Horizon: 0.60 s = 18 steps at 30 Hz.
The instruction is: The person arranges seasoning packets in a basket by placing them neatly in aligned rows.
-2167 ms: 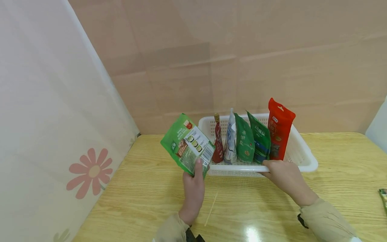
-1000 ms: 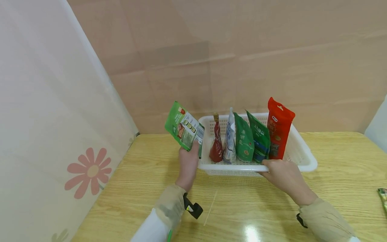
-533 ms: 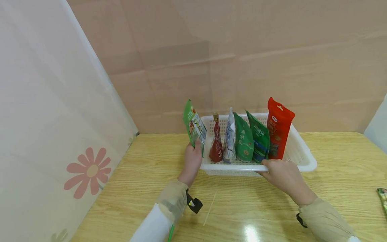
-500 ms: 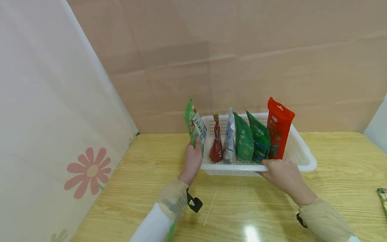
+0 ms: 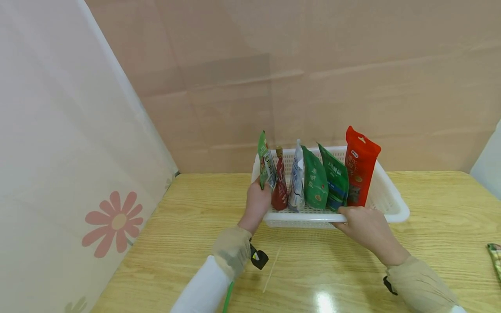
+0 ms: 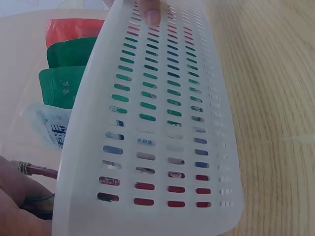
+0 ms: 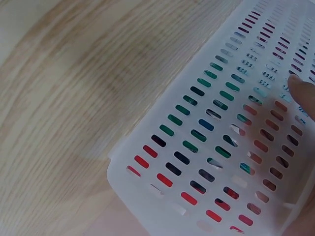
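Observation:
In the head view my left hand (image 5: 259, 201) holds a light green printed packet (image 5: 266, 163) upright at the left end of a white plastic basket (image 5: 397, 202). Close to its right stands a red bottle (image 5: 279, 191) with a gold cap. My right hand (image 5: 368, 226) grips the basket's front rim, thumb on top. Beyond the bottle stand a white-and-blue bag (image 5: 296, 182), two green bags, one plain green (image 5: 315, 182) and one with a blue band (image 5: 336, 180), and a tall red bag (image 5: 361, 169). In the left wrist view the packet is mostly hidden behind the basket wall and my hand.
The basket rests on a wooden table (image 5: 188, 226) near a brown paper backdrop (image 5: 219, 87). A white curtain with a flower (image 5: 117, 221) hangs at the left. Part of another green packet (image 5: 496, 256) lies at the table's right edge.
My left hand has carried the light green packet right, from beside the basket to inside its left end, turning it edge-on and upright. My right hand stays on the rim.

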Motion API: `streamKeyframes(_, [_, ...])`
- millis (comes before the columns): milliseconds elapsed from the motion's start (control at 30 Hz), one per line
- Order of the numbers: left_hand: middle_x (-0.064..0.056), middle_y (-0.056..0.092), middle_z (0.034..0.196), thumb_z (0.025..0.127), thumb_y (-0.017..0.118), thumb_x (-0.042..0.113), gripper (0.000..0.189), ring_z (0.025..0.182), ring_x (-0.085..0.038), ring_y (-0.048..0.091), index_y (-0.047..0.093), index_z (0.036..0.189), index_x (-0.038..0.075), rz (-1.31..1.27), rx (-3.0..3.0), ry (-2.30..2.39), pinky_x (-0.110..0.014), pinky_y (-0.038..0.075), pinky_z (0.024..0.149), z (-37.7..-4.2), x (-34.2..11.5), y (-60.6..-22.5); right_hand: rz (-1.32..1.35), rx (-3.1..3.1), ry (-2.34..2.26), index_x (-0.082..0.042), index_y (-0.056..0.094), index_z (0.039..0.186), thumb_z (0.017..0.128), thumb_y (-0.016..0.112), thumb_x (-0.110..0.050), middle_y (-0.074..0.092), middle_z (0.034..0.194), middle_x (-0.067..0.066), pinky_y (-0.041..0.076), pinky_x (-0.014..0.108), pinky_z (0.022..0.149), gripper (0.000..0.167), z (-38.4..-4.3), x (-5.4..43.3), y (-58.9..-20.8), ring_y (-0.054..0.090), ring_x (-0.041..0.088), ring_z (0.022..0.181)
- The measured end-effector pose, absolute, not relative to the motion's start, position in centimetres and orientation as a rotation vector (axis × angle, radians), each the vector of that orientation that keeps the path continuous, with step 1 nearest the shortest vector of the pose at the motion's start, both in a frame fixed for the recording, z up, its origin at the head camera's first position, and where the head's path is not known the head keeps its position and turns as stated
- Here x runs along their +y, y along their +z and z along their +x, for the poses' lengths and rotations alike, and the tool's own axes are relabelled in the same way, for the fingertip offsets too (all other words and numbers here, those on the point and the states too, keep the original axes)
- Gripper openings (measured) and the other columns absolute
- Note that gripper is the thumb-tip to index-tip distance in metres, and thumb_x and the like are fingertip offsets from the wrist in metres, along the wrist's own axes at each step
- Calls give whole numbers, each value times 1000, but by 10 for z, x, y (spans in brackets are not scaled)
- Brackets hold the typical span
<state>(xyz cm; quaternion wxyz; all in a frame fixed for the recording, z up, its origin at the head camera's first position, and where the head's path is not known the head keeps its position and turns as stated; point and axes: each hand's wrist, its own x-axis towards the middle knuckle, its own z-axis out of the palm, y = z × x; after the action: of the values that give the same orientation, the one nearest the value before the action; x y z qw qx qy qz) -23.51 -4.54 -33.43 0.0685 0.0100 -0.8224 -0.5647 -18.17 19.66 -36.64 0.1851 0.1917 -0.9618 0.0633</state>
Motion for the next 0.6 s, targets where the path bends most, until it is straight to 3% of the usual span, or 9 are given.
streamKeyframes(200, [-21, 53, 137, 97, 40, 14, 46, 125, -34, 52, 42, 141, -1, -9, -2571, -1712, -46, 46, 101, -236, -43, -332, 542, -2707, 174, -14, 62, 69, 73, 81, -30, 42, 51, -5, 36, 27, 43, 25, -182, 197, -367, 39, 12, 46])
streamKeyframes(300, [-17, 41, 149, 98, 35, 22, 52, 138, -32, 38, 32, 147, 3, 2, -2592, -1813, -46, 35, 111, -238, -42, -331, 545, -2705, 176, -14, 63, 69, 73, 81, -30, 43, 51, -5, 36, 27, 43, 24, -182, 196, -367, 40, 12, 46])
streamKeyframes(433, [-15, 31, 155, 101, 26, 27, 55, 144, -31, 26, 26, 150, 4, -1, -2606, -1923, -46, 26, 117, -240, -40, -331, 545, -2709, 172, -15, 60, 67, 74, 80, -30, 41, 51, -5, 35, 27, 42, 26, -182, 196, -366, 39, 11, 46])
streamKeyframes(600, [-15, 38, 151, 101, 23, 24, 51, 141, -30, 32, 31, 148, 5, -34, -2641, -1916, -46, 31, 114, -243, -40, -333, 545, -2719, 171, -15, 60, 68, 75, 80, -30, 41, 51, -5, 34, 26, 43, 26, -182, 196, -366, 38, 12, 46])
